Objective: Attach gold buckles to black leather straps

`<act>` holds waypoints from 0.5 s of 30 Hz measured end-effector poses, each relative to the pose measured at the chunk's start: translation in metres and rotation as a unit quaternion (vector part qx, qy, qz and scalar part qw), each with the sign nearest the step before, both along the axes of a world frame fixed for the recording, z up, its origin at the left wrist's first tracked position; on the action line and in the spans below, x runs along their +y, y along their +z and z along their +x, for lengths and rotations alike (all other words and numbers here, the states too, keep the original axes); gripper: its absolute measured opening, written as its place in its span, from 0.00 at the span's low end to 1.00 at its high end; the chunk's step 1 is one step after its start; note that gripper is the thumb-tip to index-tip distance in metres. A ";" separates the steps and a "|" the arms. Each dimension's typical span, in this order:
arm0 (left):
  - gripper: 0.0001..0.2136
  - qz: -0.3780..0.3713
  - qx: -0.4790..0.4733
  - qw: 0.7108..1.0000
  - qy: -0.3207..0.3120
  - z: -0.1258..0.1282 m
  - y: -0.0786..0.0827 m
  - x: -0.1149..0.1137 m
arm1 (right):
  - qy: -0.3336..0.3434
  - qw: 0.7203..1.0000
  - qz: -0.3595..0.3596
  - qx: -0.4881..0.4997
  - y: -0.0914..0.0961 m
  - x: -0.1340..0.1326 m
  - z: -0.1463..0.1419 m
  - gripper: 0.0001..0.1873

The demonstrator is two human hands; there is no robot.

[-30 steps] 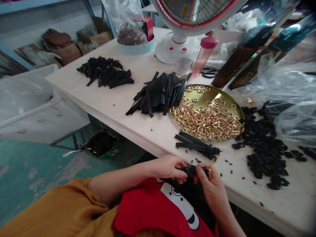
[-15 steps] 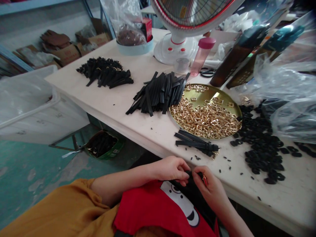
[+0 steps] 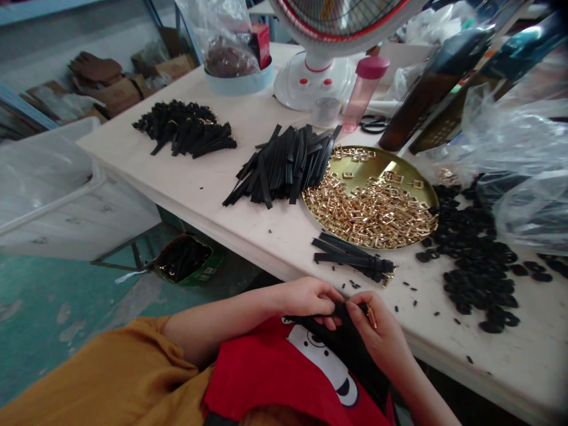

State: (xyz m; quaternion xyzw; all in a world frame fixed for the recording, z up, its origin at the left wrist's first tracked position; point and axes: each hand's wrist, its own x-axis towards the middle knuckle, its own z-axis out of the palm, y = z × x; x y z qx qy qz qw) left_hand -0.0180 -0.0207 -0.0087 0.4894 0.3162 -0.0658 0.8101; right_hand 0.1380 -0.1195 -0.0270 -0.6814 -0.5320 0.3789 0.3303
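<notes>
Over my lap, just off the table's front edge, my left hand [image 3: 313, 300] is closed on a black strap [image 3: 341, 309]. My right hand [image 3: 377, 325] pinches the same strap a little to the right, and a gold buckle [image 3: 371, 315] shows between its fingers. Much of the strap is hidden by my fingers. Just beyond my hands lies a small bundle of straps with buckles [image 3: 355, 257]. Behind it, a round golden tray [image 3: 377, 163] holds many loose gold buckles, next to a heap of plain black straps [image 3: 286, 165].
Small black loops [image 3: 479, 260] are heaped on the right of the table. Finished-looking straps [image 3: 184, 130] lie at the far left. A fan [image 3: 317, 77], a pink-capped bottle [image 3: 366, 94] and plastic bags [image 3: 528, 154] stand behind. A white bin [image 3: 80, 195] is at left.
My hands have come slightly closer together at the strap, and more of the strap shows by my left fingers. The buckle is a little more visible in my right hand.
</notes>
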 end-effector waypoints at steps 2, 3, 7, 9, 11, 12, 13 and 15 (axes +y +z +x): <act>0.14 -0.075 -0.016 0.997 -0.003 -0.002 -0.005 0.004 | -0.024 0.999 0.005 0.026 -0.002 0.002 -0.002 0.09; 0.12 -0.106 -0.021 0.994 -0.002 -0.003 -0.007 0.006 | -0.031 0.999 0.002 0.042 -0.002 0.002 -0.002 0.09; 0.08 -0.131 -0.025 0.991 0.022 -0.004 -0.015 0.003 | -0.031 0.996 -0.020 0.084 -0.003 0.001 0.000 0.10; 0.08 -0.110 -0.018 0.993 0.029 -0.002 -0.016 -0.001 | -0.014 0.996 -0.020 0.082 -0.001 0.000 0.002 0.10; 0.08 -0.092 -0.017 0.995 0.028 -0.001 -0.015 -0.005 | 0.003 0.996 -0.021 0.081 0.000 -0.001 0.004 0.10; 0.07 -0.083 -0.018 0.996 0.027 0.000 -0.014 -0.007 | 0.007 0.996 -0.024 0.086 0.001 -0.002 0.005 0.10; 0.07 -0.073 -0.019 0.997 0.025 0.000 -0.012 -0.007 | 0.003 0.995 -0.028 0.097 0.000 -0.002 0.005 0.10; 0.08 -0.037 -0.009 0.999 0.012 0.000 -0.007 -0.007 | -0.025 0.992 -0.036 0.121 -0.003 -0.003 0.003 0.11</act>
